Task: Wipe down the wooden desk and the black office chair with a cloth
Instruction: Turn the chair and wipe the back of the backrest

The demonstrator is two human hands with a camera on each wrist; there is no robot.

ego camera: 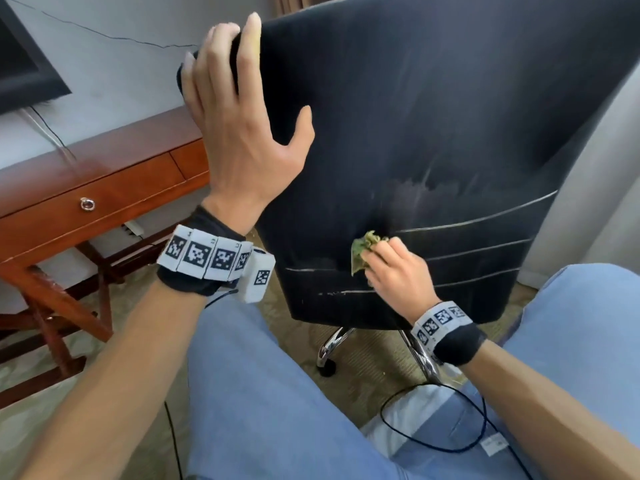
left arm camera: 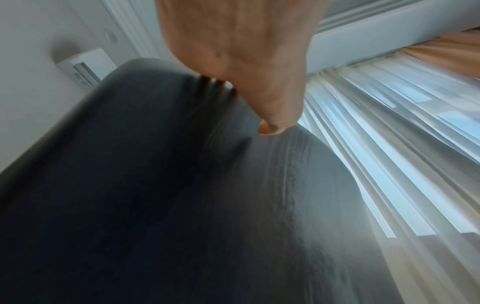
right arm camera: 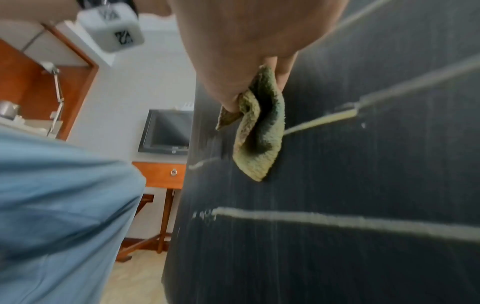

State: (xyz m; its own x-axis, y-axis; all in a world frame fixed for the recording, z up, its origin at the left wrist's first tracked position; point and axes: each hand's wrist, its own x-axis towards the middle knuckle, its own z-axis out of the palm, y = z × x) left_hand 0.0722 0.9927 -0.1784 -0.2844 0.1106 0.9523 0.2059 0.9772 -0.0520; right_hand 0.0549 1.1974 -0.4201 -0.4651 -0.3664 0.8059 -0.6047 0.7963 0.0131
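Green cloth (ego camera: 363, 251) sits low on the chair (ego camera: 433, 116) back, bunched in our R hand (ego camera: 398, 275), fingers clamped on it to scrub. L hand (ego camera: 239, 126) hooks fingers over chair's top corner, thumb apart, prob. steadying it. Desk (ego camera: 114, 161): left of chair.

no readable text, labels or numbers

A crumpled green cloth (right arm camera: 259, 139) is being pinched in the right hand (right arm camera: 246, 41) and held against the black chair back (right arm camera: 363, 267), pale seam lines (right arm camera: 337, 222) lying beyond the grip.
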